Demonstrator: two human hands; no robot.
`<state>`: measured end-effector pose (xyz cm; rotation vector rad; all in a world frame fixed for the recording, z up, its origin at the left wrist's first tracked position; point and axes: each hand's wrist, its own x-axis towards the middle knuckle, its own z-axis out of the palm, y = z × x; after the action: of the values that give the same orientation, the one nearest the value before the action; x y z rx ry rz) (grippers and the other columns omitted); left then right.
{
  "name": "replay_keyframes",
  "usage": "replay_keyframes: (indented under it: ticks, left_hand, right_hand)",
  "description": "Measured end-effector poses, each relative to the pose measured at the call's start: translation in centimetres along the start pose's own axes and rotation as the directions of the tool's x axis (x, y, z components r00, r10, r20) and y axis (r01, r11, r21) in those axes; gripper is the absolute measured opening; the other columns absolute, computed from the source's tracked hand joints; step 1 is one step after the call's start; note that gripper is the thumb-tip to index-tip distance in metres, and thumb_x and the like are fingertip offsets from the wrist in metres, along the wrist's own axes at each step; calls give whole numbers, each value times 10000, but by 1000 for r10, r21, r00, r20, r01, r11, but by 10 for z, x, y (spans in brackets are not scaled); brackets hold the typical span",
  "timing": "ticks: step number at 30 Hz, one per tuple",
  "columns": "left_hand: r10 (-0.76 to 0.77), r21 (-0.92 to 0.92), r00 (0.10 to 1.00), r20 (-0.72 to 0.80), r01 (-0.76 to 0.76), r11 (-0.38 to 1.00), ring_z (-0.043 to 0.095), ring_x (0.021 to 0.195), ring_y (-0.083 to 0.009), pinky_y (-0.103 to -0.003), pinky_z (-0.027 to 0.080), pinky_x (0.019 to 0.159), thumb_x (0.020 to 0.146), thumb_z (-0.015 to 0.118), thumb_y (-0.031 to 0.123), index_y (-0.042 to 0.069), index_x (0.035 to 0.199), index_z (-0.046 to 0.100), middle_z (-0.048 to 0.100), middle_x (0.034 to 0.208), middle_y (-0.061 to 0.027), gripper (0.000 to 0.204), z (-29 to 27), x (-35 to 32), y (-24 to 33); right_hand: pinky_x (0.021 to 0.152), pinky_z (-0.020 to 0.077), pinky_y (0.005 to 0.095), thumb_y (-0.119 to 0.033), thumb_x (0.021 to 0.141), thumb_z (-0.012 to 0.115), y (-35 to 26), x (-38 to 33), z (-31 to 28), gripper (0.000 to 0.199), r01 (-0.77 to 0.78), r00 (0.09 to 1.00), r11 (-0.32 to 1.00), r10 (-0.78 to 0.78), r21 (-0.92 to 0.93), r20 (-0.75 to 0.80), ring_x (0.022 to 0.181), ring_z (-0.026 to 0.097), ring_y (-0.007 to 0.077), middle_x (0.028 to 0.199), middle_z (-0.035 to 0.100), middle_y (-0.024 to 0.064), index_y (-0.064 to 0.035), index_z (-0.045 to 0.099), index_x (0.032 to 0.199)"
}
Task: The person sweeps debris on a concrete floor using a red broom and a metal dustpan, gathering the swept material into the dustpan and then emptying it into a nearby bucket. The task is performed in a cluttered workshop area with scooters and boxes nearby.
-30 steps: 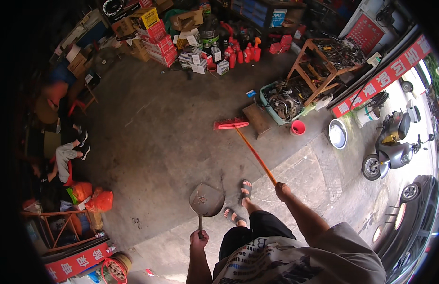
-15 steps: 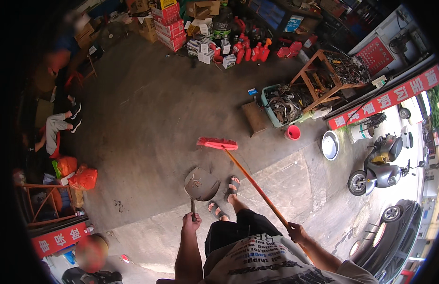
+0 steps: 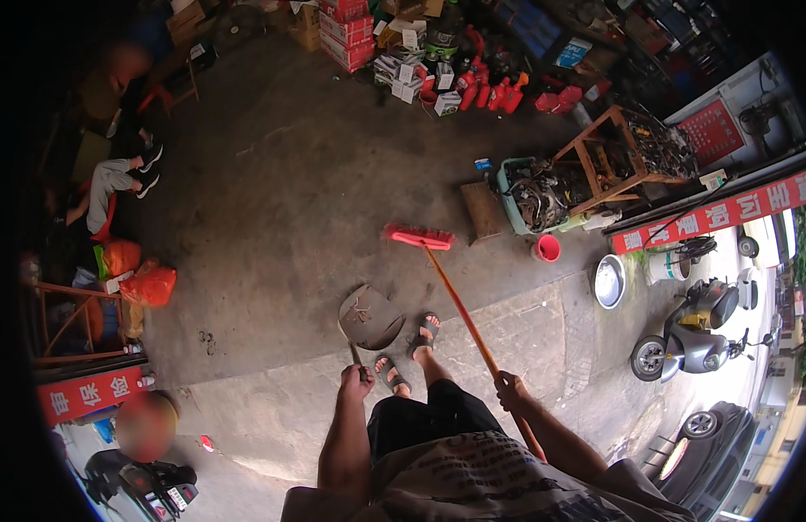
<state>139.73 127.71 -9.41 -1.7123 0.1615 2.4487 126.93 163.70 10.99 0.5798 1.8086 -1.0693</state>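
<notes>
My left hand (image 3: pixel 357 381) is closed round the short handle of a metal dustpan (image 3: pixel 377 327). Its wide pan is low over the concrete, left of my sandalled feet, and some thin pale scraps lie in it. Whether the pan touches the floor I cannot tell. My right hand (image 3: pixel 510 391) grips the long orange stick of a broom (image 3: pixel 420 237). The stick runs up and left from my hand to a red head with bristles, beyond the dustpan and apart from it.
At the right stand a red bucket (image 3: pixel 546 249), a metal basin (image 3: pixel 609 282), a teal tub of parts (image 3: pixel 518 204) and a scooter (image 3: pixel 694 335). Boxes (image 3: pixel 346 35) and red bottles line the back. A person's legs (image 3: pixel 112 187) and orange bags (image 3: pixel 148 283) are at the left.
The broom head has moved away from me and slightly right. My right hand has shifted a little left and farther out. The dustpan stays in my left hand, and the whole view has shifted slightly.
</notes>
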Motion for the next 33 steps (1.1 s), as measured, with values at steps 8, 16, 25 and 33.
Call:
replay_keyframes:
  ticks: [8,16,25,33]
  left_hand:
    - [-28,-41,1000,-6,28,999,430,496,-164,-263,360,458,824,405,185,56,699,434,456,568,-55,182,-8,19,4]
    - [-41,-59,999,30,42,997,449,500,-149,-269,361,447,813,413,119,79,698,445,476,592,-39,126,-18,19,8]
    - [-27,-55,999,32,29,998,444,498,-153,-266,365,452,820,430,130,78,715,440,481,594,-43,117,-23,7,12]
    - [-7,-29,1000,-1,7,1000,432,506,-151,-257,372,477,822,422,170,40,719,445,467,595,-46,167,-18,4,6]
  right_hand:
    - [640,464,243,-157,871,544,42,-101,-11,213,-28,990,984,51,-179,129,749,542,81,802,598,7,-56,600,1050]
    - [357,274,206,-205,913,456,3,-153,-38,287,-170,981,984,174,-50,90,399,341,46,544,406,-34,-109,520,1175]
    - [324,277,226,-209,911,443,21,-101,-22,205,-104,991,972,119,210,-61,373,352,77,520,375,-11,-90,473,1075]
    - [519,434,243,-240,895,505,59,-126,-22,341,-231,961,932,175,280,212,611,520,107,756,551,3,-24,505,1159]
